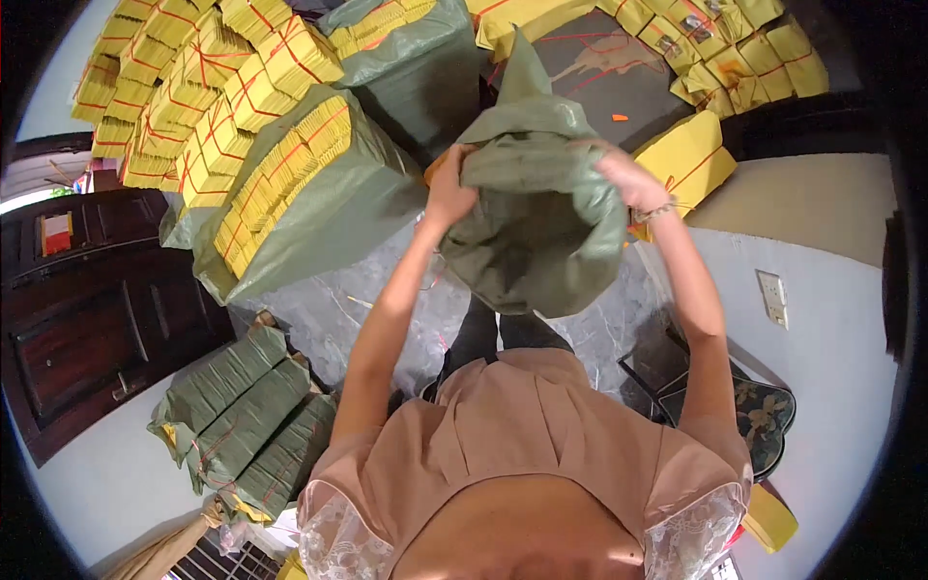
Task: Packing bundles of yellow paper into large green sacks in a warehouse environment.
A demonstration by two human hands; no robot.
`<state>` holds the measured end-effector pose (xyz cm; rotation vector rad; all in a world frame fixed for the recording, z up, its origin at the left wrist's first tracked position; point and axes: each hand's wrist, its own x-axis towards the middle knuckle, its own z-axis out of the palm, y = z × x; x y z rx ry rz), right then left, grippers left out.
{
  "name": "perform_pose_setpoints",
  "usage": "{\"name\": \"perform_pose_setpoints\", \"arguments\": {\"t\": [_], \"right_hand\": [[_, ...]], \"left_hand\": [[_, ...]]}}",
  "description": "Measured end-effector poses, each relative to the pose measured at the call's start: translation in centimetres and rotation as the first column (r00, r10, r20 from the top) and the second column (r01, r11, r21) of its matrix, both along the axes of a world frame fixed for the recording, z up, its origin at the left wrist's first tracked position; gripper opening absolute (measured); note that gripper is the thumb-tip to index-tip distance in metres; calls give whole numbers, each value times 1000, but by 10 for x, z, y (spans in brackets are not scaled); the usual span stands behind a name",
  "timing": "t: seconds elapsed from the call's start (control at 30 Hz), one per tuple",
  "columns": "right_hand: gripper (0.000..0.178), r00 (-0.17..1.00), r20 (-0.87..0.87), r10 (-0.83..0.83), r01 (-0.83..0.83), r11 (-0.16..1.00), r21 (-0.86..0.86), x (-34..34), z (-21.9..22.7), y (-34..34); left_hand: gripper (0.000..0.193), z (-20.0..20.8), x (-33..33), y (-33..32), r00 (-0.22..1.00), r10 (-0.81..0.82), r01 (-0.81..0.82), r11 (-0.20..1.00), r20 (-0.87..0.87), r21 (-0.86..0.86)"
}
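Between my two hands hangs a large green woven plastic sack (541, 275), its mouth facing me and its inside dark. My left hand (451, 188) grips the rim on the left side, fingers closed round the folded edge. On the opposite side my right hand (628, 177), with a bracelet at the wrist, holds the rim too; its fingers are partly smeared by motion. A pointed corner of the sack sticks up at the top. Whether anything lies deep in the sack cannot be seen.
Open green sacks (329, 227) packed with yellow paper bundles stand to the left. Stacked yellow bundles (203, 77) tied with red string rise behind, with more bundles (744, 58) at far right. Wrapped green packages (246, 416) lie lower left; a patterned chair (759, 420) stands lower right.
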<state>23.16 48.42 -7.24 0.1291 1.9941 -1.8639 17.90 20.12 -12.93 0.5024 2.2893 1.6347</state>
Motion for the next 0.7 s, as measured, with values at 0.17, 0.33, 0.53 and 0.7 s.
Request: {"name": "perform_pose_setpoints", "arguments": {"t": [0.17, 0.33, 0.53, 0.7], "right_hand": [[41, 731, -677, -86, 604, 542, 584, 20, 23, -12], [43, 471, -803, 366, 359, 752, 553, 93, -32, -85], [63, 936, -197, 292, 68, 398, 915, 201, -275, 90], [61, 842, 227, 490, -448, 399, 800, 210, -241, 87]], "left_hand": [[35, -1, -14, 14, 816, 16, -69, 995, 578, 70], [34, -23, -15, 27, 481, 72, -349, 930, 874, 115], [38, -3, -27, 23, 363, -16, -452, 871, 932, 191], [39, -22, -28, -76, 405, 113, -543, 828, 907, 139]]}}
